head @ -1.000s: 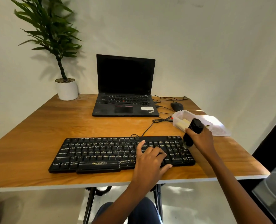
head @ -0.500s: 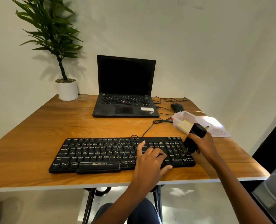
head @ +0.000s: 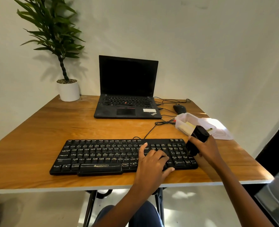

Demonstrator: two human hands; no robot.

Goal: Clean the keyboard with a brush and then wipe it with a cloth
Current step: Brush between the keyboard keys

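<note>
Head view, single frame.

- Black wired keyboard (head: pixel 119 154) with pale key legends lay flat on the brown wooden surface (head: pixel 37 136), close to the near edge and parallel to it. Its thin black cable (head: pixel 149 131) ran off the far side towards the laptop.
- Left hand (head: pixel 151 163) rested on the keys right of centre. Index finger reached out towards the far rows, the other fingers were loosely bent on the keys, and the thumb lay along the near edge. It gripped nothing.
- Right hand (head: pixel 207 149) was wrapped round a black block-shaped brush (head: pixel 196 140), thumb on the side facing the camera. The brush was tilted, upper end leaning away to the right, lower end down on the number pad at the right end of the keyboard. Bristles could not be made out.
- Clear plastic tub (head: pixel 182 119) stood just behind the right hand, its clear lid (head: pixel 220 130) lying beside it on the right. A pale yellow folded item (head: pixel 187 126) lay inside; I could not tell what it was.
- Open black laptop (head: pixel 127 95), screen dark, stood at the far middle, with a black mouse (head: pixel 179 108) to its right.
- Green leafy plant in a white pot (head: pixel 68 90) stood at the far left corner, against the wall.
</note>
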